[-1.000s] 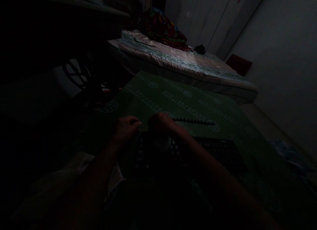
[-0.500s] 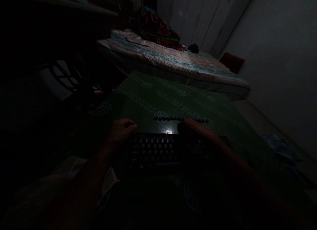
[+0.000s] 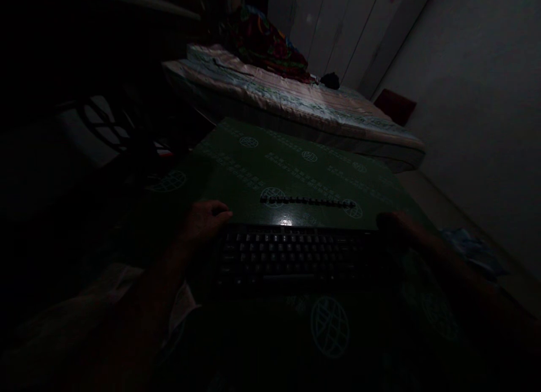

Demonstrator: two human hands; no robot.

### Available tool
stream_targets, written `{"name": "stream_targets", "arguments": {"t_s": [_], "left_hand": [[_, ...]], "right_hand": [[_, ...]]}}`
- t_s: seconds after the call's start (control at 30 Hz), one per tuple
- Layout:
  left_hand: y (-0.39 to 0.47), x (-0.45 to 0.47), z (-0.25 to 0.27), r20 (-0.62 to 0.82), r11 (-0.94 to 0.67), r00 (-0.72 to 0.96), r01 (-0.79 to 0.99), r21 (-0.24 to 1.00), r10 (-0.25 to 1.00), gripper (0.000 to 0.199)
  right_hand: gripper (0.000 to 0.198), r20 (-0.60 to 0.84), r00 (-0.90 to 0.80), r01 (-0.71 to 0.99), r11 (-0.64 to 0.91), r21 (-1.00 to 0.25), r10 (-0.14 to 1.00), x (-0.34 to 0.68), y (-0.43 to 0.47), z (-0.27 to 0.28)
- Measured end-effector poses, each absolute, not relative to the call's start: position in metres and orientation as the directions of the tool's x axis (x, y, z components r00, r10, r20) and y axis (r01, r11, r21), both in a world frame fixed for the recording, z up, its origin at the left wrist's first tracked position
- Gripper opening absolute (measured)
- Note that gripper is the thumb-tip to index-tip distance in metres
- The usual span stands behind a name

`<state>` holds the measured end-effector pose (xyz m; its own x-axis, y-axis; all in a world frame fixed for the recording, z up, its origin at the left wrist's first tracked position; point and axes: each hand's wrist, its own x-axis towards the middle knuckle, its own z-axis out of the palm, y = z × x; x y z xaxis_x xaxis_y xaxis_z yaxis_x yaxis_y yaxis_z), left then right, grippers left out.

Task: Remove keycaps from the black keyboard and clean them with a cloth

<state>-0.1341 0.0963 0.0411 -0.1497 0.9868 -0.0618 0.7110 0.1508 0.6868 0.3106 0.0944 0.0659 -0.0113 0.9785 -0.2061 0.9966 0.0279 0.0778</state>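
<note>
A black keyboard (image 3: 287, 254) lies on a green patterned table, its keys partly lost in the dark. My left hand (image 3: 207, 216) is at its upper left corner, fingers curled and thumb drawn in; whether it touches the keyboard or pinches something small is too dark to tell. Off the upper right corner, my right hand (image 3: 399, 226) is closed, with a dark shape at its fingertips that I cannot make out. Beyond the keyboard runs a line of small black pieces (image 3: 308, 201), which look like keycaps.
The green table (image 3: 291, 175) reaches back towards a bed (image 3: 296, 99) with a dark red flowered blanket (image 3: 270, 45). Pale cloth (image 3: 186, 307) lies by my left forearm. A wheel-shaped frame (image 3: 103, 124) stands at left; bluish cloth (image 3: 469, 248) lies at right.
My right hand has moved right, from over the keyboard near the row of black pieces to beyond its right end, uncovering the keys. My left hand has stayed nearly still.
</note>
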Motion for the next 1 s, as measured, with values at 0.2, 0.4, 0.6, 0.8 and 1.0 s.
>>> {"name": "stream_targets", "arguments": {"t_s": [0.2, 0.4, 0.6, 0.8, 1.0], "left_hand": [[0.100, -0.136, 0.038, -0.067, 0.180, -0.183, 0.720, 0.670, 0.981, 0.024], [0.100, -0.135, 0.038, -0.076, 0.182, -0.178, 0.717, 0.673, 0.981, 0.025], [0.099, -0.135, 0.040, -0.085, 0.182, -0.169, 0.721, 0.668, 0.982, 0.026], [0.098, -0.134, 0.041, -0.095, 0.190, -0.171, 0.718, 0.670, 0.981, 0.025], [0.101, -0.136, 0.038, -0.081, 0.174, -0.161, 0.727, 0.665, 0.984, 0.024]], "right_hand": [[0.034, -0.119, -0.184, 0.976, 0.167, -0.139, 0.976, 0.301, 0.072, 0.046], [0.038, -0.145, -0.099, 0.965, 0.060, -0.255, 0.984, 0.324, 0.064, 0.047], [0.041, -0.023, -0.173, 0.979, 0.169, -0.116, 0.985, 0.311, 0.046, 0.045], [0.042, -0.079, -0.059, 0.993, 0.066, 0.094, 0.995, 0.316, 0.037, 0.045], [0.048, -0.043, -0.167, 0.980, 0.170, 0.104, 0.985, 0.299, 0.019, 0.039]]}}
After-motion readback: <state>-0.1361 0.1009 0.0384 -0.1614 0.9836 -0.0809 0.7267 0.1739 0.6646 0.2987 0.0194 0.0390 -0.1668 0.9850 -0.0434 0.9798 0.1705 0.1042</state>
